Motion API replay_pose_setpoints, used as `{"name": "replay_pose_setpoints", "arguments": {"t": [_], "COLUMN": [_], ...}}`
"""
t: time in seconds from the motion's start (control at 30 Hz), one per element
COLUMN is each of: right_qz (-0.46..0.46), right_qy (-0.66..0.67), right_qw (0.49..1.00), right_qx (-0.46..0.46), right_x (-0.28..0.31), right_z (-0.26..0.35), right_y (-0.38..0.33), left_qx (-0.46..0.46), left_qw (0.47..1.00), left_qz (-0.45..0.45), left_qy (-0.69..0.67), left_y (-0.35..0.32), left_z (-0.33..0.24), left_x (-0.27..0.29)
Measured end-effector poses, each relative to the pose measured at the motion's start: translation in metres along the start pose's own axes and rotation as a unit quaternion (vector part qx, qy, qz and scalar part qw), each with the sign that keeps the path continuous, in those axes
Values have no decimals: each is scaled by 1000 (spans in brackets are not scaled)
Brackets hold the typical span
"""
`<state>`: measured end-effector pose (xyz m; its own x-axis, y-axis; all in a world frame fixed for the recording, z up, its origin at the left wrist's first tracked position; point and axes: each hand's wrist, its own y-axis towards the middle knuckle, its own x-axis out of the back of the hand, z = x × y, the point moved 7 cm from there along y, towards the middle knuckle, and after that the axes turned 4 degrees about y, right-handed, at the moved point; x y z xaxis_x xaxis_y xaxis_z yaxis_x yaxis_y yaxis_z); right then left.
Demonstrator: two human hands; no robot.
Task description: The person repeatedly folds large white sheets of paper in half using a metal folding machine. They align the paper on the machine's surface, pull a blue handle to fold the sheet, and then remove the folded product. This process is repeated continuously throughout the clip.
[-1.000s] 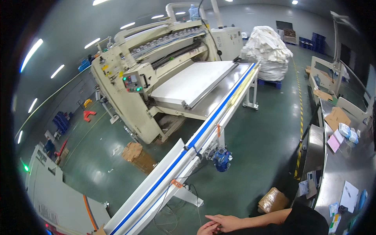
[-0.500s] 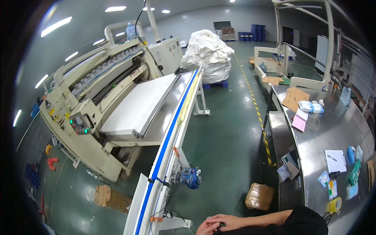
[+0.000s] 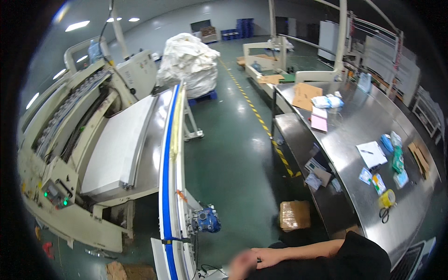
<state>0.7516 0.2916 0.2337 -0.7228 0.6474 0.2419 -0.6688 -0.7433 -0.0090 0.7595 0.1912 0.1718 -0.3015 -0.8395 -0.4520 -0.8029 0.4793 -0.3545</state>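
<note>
At the lower edge, my right hand (image 3: 267, 257) is held low in front of me, its bare forearm coming in from the right out of a black sleeve. Its fingers look curled, with a small dark thing by them that I cannot make out. Against it lies my left hand (image 3: 241, 266), smeared so that its fingers do not show. Both hands are apart from the long conveyor (image 3: 173, 186) with a blue strip on the left and the steel table (image 3: 343, 154) on the right.
On the table lie white paper with a pen (image 3: 372, 154), a yellow tape roll (image 3: 387, 199), scissors (image 3: 383, 215) and several packets. A taped carton (image 3: 295, 215) stands on the floor. A blue motor (image 3: 207, 220) juts from the conveyor. A large machine (image 3: 93, 205) stands left.
The view has swung to the right, so the machine and conveyor sit further left and more of the table shows. My hands stay together at the lower edge.
</note>
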Motion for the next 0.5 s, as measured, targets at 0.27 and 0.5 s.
{"name": "replay_pose_setpoints", "arguments": {"t": [0.27,0.5], "right_qz": [-79,-259], "right_qy": [-28,-56], "right_qw": [962,928], "right_qx": [-258,-262], "right_x": [31,146], "right_z": [-84,-75], "right_y": [-27,-36], "left_qx": [28,188], "left_qw": [962,833], "left_qz": [-36,-28], "left_qy": [269,519], "left_y": [75,70], "left_z": [55,87], "left_x": [87,145]}}
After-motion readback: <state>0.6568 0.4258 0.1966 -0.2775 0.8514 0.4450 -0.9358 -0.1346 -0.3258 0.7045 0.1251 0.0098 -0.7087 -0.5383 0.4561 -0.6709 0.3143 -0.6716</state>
